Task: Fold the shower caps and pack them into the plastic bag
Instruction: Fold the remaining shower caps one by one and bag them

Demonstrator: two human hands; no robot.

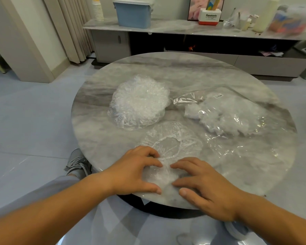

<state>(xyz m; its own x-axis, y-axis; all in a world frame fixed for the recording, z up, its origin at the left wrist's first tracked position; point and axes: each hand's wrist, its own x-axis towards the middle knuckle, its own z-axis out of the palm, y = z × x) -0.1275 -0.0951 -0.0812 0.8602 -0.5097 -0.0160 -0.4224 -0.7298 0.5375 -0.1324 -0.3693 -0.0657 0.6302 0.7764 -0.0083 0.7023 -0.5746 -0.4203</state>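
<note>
I press the shower cap [171, 144] with loosely bent fingers [148, 162], left hand [138, 171] and right hand [205, 186]; seemingly overhanging the tabletop's [166, 68] near edge, it may slip off.

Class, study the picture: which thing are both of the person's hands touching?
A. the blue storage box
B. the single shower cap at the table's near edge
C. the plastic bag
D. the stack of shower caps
B: the left hand and right hand both lie on the single shower cap, apart from the stack of shower caps and the plastic bag.
</note>
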